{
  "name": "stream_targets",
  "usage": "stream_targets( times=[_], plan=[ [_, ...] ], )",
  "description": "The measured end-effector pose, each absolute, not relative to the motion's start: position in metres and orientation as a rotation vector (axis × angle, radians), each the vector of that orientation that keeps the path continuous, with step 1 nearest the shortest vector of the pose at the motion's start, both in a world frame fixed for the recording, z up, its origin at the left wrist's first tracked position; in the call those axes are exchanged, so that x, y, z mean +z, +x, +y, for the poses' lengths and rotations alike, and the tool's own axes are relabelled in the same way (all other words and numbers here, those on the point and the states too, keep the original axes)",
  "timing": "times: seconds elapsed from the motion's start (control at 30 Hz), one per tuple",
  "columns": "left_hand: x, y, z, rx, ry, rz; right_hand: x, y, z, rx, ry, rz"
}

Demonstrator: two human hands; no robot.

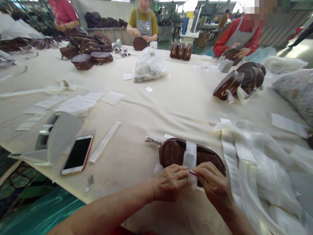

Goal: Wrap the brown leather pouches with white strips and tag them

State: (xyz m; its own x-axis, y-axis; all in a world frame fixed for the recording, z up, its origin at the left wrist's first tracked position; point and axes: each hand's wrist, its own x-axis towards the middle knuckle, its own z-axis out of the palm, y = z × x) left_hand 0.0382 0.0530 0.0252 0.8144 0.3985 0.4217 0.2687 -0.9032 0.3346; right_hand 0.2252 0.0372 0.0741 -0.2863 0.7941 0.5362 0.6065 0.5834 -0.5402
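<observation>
A dark brown leather bag (168, 151) lies on the cloth-covered table near its front edge, a white foam-like strip (190, 159) wrapped round its middle. My left hand (170, 182) is closed at the bag's lower edge, its fingertips pinching the strip's near end. Over the right part of the bag bends my right hand (213, 182), thumb and fingers pinched on a thin dark red piece (193, 173) whose kind I cannot make out. A wrapped zip pull (153, 140) sticks out at the bag's left end.
At left lie a phone (77, 155), a tape dispenser (57, 138) and white paper sheets (77, 102). White foam strips (249, 169) pile up at right. Finished-looking brown bags (227, 86) stand beyond, near a plastic bag (149, 63). Several people work around the table's far side.
</observation>
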Motion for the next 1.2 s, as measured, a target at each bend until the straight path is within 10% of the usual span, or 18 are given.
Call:
stream_targets(
  times=[1.2],
  plan=[
    [0.024,0.051,0.041,1.169,2.994,0.698,0.041,0.214,0.043,0.26,-1.583,-1.702]
  ],
)
